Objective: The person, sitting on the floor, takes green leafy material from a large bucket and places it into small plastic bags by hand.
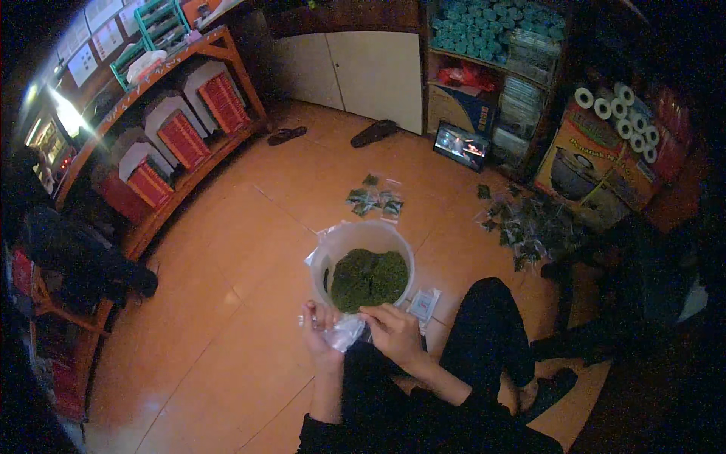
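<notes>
A whitish plastic bucket (324, 245) stands on the floor before me, partly filled with a green, finely chopped or ground material (368, 278). At its near rim, my left hand (322, 332) grips a clear plastic bag (346, 335), perhaps several together. My right hand (395, 335) pinches the bag's right edge between thumb and fingertips, close above the green material. Whether the bag contains anything is too blurred to tell. Beside the bucket, right of my right hand, lies a clear plastic packet (424, 305) bearing print.
Small clear bags with green contents (374, 197) lie beyond the bucket; a larger pile (527, 227) lies to the right. A lit screen (460, 146) leans by the shelf (482, 57). Sandals (374, 133) lie near the cabinet (374, 74). A wooden rack (193, 164) lines the left.
</notes>
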The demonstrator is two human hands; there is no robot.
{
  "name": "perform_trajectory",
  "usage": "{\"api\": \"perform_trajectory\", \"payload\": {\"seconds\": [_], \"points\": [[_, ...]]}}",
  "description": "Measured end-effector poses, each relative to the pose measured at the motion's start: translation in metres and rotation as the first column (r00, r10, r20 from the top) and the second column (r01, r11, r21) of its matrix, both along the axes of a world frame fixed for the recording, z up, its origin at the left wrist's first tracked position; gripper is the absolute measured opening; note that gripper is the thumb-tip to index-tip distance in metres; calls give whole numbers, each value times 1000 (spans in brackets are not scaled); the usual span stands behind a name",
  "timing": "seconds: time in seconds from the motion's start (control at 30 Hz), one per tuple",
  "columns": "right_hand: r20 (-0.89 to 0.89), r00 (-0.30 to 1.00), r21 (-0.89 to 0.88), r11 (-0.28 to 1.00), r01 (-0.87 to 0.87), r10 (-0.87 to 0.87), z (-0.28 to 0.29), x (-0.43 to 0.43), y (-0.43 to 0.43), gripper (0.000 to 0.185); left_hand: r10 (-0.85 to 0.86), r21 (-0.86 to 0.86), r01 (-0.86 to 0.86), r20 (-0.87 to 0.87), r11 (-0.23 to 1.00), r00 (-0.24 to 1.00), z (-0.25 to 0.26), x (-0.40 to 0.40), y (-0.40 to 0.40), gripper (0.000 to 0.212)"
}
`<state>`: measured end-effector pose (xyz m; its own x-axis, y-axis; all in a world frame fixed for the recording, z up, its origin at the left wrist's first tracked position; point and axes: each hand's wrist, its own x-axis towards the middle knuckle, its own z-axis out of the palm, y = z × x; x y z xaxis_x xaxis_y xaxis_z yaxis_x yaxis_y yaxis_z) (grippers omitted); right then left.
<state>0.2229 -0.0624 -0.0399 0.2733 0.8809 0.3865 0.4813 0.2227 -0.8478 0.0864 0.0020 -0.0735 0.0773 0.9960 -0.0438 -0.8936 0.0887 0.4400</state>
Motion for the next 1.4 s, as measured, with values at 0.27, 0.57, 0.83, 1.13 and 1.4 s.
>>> {"api": "perform_trajectory", "payload": {"seconds": [0.27,0.57,0.83,1.13,1.4], "points": [[192,965,-32,984,-178,181,13,45,5,19,78,157,347,-970,925,230,46,1,-23,29],[-473,842,-100,934,-344,260,-7,32,2,23,-242,-96,307,-841,947,483,15,-13,-25,20],[-352,876,-291,851,-437,329,-6,32,-6,17,192,219,33,-909,975,371,18,0,-25,20],[-2,943,-111,937,-331,333,-9,29,-5,19,95,32,564,-992,825,-83,41,-8,-33,24],[28,865,-2,866,-501,501,-20,39,1,18,61,129,596,-989,793,132,28,-12,-29,28]]}}
